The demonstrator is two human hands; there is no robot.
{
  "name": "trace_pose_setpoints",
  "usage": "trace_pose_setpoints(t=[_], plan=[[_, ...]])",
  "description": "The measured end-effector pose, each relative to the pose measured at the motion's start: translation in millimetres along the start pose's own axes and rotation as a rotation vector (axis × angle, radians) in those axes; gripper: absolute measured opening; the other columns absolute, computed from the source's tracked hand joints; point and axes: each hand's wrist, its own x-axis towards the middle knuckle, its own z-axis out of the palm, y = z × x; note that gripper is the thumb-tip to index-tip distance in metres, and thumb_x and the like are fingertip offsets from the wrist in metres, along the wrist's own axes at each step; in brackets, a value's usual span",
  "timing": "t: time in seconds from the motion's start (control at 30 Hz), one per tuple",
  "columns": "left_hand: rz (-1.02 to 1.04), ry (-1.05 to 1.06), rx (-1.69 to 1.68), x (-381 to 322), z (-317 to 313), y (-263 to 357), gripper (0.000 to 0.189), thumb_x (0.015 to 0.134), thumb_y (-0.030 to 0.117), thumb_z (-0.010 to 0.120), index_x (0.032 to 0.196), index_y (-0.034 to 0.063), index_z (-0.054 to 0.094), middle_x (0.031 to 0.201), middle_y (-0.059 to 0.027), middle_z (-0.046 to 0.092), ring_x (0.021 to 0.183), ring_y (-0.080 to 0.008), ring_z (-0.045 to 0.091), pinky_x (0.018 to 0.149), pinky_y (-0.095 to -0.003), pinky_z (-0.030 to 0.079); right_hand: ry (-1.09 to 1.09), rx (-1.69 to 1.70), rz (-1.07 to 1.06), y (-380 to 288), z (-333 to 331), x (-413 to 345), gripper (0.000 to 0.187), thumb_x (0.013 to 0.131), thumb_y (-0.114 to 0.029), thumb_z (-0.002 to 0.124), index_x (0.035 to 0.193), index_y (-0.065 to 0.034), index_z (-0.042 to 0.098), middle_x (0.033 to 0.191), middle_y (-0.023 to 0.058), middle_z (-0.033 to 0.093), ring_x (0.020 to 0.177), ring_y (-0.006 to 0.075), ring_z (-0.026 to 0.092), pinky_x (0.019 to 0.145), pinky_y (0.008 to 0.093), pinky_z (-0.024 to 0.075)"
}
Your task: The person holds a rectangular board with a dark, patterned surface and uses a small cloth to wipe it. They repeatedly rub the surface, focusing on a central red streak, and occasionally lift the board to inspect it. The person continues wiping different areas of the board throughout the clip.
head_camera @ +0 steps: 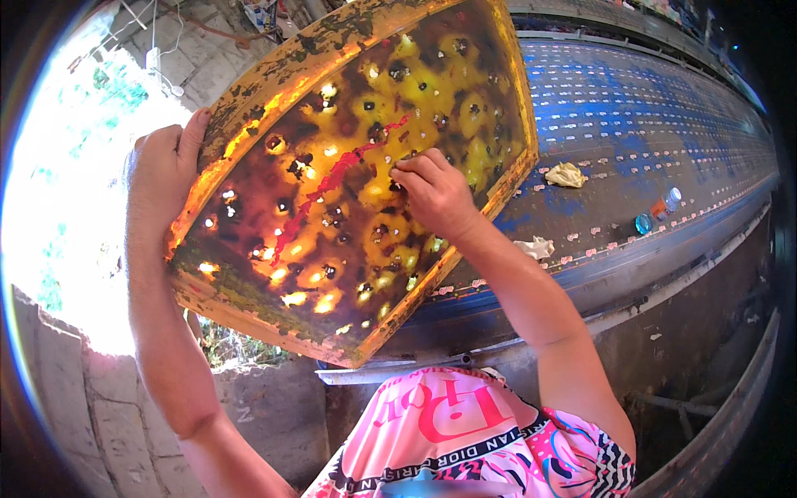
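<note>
A framed translucent screen (373, 205), much like a printing screen, stands raised and tilted before me, its mesh stained yellow and dark red with light coming through. My left hand (163, 168) grips the upper left side of its worn, paint-crusted frame. Across the middle of the mesh runs a ragged red streak (339, 171). My right hand (436, 190) has its fingers bent and their tips at the mesh, just right of that streak; whether a small thing is between them cannot be told.
A long blue-stained table (622, 137) with rows of small printed pieces reaches away at right. On it lie a crumpled yellowish cloth (565, 175), a whitish crumpled cloth (535, 248), a clear bottle (666, 204) with an orange label and a small blue container (643, 223). A metal rail (647, 305) edges it.
</note>
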Motion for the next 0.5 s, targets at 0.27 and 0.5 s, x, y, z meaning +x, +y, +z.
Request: trace_pose_setpoints(t=[0.27, 0.5], plan=[[0.005, 0.006, 0.028, 1.6, 1.0, -5.8, 0.084, 0.114, 0.066, 0.054, 0.075, -0.0062, 0.068, 0.066, -0.0280, 0.059, 0.060, -0.0429, 0.056, 0.068, -0.0553, 0.048, 0.052, -0.005, 0.053, -3.2, 4.5, 6.4, 0.028, 0.079, -0.006, 0.075, 0.106, -0.0031, 0.076, 0.103, 0.0101, 0.071, 0.095, 0.0317, 0.071, 0.081, 0.0428, 0.0630], [0.042, 0.041, 0.028, 0.0, 3.8, -9.1, 0.083, 0.114, 0.066, 0.054, 0.074, -0.0053, 0.070, 0.065, -0.0274, 0.062, 0.060, -0.0444, 0.061, 0.068, -0.0553, 0.049, 0.038, 0.063, 0.072, -11.4, 5.6, 4.3, 0.027, 0.079, 0.009, 0.074, 0.104, -0.0025, 0.074, 0.101, 0.0113, 0.072, 0.091, 0.0345, 0.070, 0.076, 0.0437, 0.0609]])
